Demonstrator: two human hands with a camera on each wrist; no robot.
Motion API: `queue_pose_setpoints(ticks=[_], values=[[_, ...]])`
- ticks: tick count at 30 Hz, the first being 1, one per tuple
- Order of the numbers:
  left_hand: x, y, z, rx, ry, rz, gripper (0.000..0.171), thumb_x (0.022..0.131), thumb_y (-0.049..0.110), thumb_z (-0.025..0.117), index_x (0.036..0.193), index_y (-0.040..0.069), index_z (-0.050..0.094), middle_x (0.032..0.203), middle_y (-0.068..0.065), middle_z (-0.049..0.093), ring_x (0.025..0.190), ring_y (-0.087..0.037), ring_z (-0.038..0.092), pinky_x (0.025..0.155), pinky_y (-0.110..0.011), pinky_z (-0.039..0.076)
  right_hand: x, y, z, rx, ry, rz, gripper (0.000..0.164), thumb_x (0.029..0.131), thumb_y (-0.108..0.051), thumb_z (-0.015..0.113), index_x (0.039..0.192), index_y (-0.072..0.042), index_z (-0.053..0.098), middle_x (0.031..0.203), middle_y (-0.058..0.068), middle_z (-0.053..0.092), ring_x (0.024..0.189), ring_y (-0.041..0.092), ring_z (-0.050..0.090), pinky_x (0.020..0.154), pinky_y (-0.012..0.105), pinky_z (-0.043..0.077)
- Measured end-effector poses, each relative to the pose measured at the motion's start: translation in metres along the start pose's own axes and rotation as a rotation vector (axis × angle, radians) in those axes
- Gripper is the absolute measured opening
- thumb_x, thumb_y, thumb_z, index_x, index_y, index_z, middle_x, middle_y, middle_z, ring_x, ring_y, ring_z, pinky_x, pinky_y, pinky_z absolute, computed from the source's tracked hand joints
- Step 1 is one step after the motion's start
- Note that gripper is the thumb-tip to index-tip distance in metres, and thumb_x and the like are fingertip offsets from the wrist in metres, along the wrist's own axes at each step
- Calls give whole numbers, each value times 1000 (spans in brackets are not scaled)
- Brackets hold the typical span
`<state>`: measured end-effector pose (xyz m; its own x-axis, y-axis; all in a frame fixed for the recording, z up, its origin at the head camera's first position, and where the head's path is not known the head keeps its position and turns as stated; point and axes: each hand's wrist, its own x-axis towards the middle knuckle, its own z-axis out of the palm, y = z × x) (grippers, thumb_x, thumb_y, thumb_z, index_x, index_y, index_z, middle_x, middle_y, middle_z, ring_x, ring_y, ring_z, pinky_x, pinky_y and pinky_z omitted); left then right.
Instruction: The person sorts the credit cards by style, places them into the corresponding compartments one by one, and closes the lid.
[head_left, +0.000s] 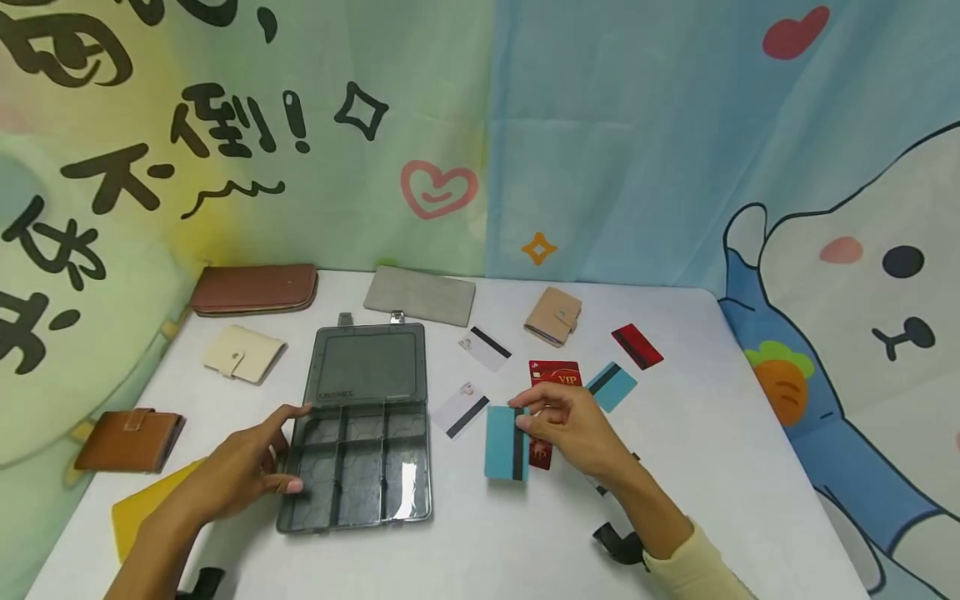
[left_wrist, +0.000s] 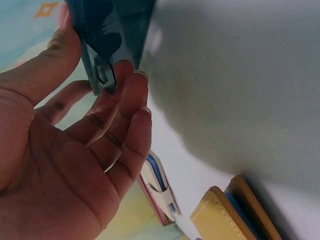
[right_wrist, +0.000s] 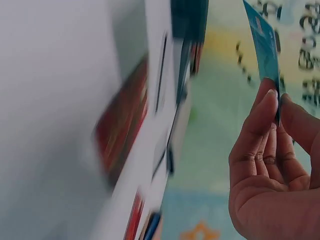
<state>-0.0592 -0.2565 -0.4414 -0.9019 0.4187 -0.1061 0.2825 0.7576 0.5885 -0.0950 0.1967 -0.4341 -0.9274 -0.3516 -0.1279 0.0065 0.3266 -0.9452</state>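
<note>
- My right hand (head_left: 566, 425): closed in a pinch, thumb and fingertips gripping the blue card (head_left: 501, 446) near its 1 o'clock corner; the other fingers bend in toward the palm.
- My left hand (head_left: 240, 467): partly open and loosely bent, thumb and index finger spread apart, both touching the grey case (head_left: 367, 362) along its 9 o'clock side.
- Blue card: a flat rectangle with a black stripe running lengthwise near its 3 o'clock edge; raised above the white table (head_left: 480, 542), at 3 o'clock from the grey case; nearly edge-on in the right wrist view.
- Grey case: translucent, lid laid back toward 12 o'clock, base divided into compartments.
- Around the blue card: a red VIP card (head_left: 555, 372) at 1 o'clock, partly covered by my right hand; a second blue card (head_left: 613, 387) at 2 o'clock; a striped white card (head_left: 461, 408) at 10 o'clock.
- From the grey case: a cream wallet (head_left: 242, 352) at 10 o'clock, a brown wallet (head_left: 123, 443) at 9 o'clock.
</note>
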Motion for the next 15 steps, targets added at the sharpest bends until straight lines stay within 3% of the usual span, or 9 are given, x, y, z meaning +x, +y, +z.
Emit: queue_pose_setpoints(ticks=[6,10,15], values=[[-2,2,0,-14,2,-10,90,76,23,85,150,17,35,90,-1,60,66,0,53,60,-23,44,27,-17,50,84,-137,-17,24,91,-20,74,115,-19,71,91,12,70,73,31,67,70,37,58],[-2,1,0,-16,-2,-30,89,77,24,84,151,18,35,92,-2,60,66,-1,53,59,-23,44,40,-24,81,100,-158,-54,24,90,-15,75,113,-19,72,96,10,66,74,38,68,68,38,58],[-2,1,1,-15,-5,-31,88,77,24,84,150,18,35,92,-2,60,64,-1,52,58,-23,43,46,-27,111,-78,-153,-98,22,87,-17,78,108,-22,74,94,0,66,70,25,66,63,26,53]])
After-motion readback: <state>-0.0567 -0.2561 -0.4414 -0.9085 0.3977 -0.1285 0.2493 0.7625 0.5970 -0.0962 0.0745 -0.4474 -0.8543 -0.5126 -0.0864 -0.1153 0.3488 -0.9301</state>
